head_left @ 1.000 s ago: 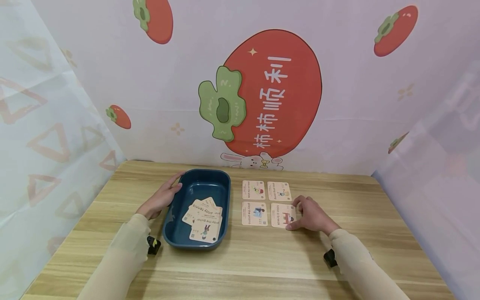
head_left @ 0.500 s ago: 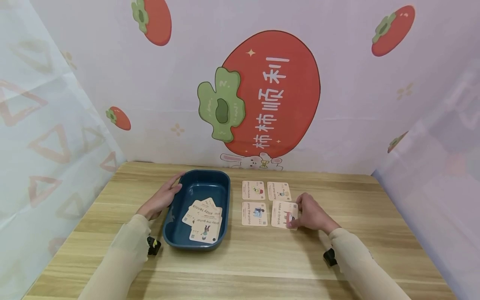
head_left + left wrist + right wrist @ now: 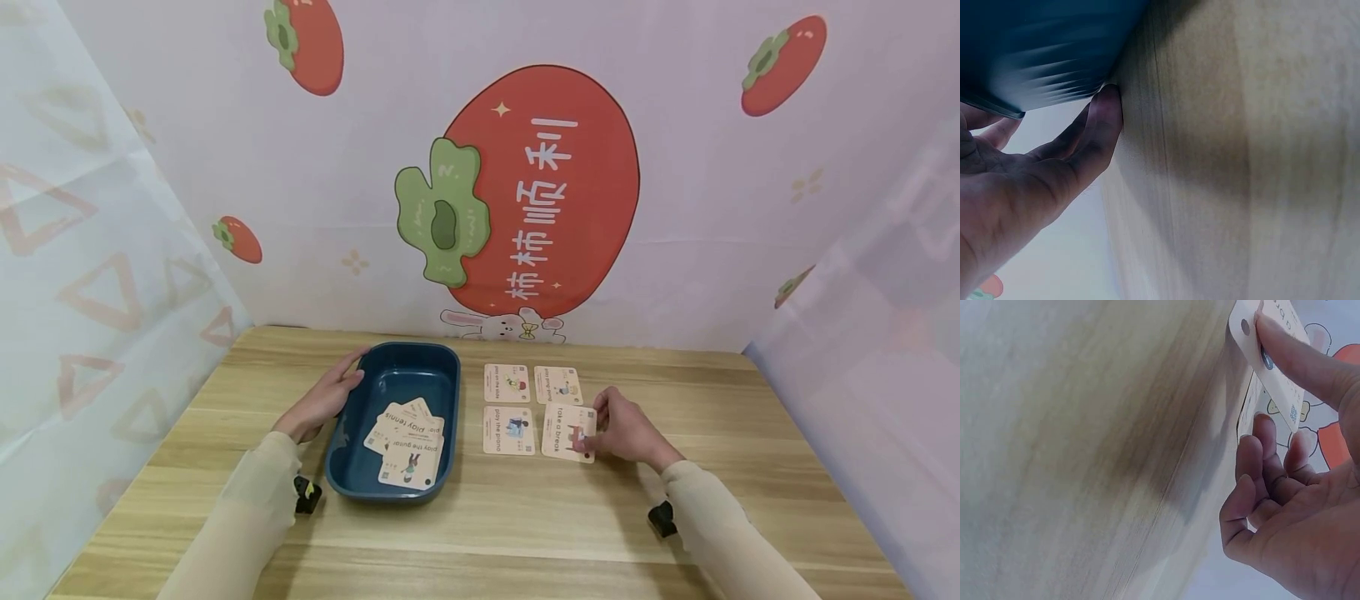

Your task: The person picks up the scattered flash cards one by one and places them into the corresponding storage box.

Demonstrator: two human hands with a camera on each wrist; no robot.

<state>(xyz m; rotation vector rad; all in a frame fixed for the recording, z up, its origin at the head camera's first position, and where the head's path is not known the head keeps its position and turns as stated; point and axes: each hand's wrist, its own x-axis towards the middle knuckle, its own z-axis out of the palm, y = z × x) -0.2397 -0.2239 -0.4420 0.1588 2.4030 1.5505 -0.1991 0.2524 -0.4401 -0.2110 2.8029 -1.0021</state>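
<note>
In the head view, my left hand (image 3: 321, 407) holds the left side of a dark blue tray (image 3: 393, 379), thumb over the rim. The left wrist view shows its fingers against the tray's outer wall (image 3: 1041, 50), low by the tabletop. My right hand (image 3: 628, 432) pinches the right edge of a square "take a break" picture card (image 3: 562, 427). In the right wrist view that card (image 3: 1280, 390) stands tilted off the table, the thumb on its printed face and the other fingers bent behind it. A "play the guitar" card (image 3: 411, 460) tops several overlapping cards in the tray.
Left of the held card lies a "play the piano" card (image 3: 507, 430). Behind are a slide card (image 3: 507, 382) and a "play ping pong" card (image 3: 557, 385). The wooden table (image 3: 525, 533) meets a printed cloth wall (image 3: 360, 183) at its back edge.
My right hand has taken the "take a break" card by its right edge and raised it slightly off the table. My left hand and the tray stay put.
</note>
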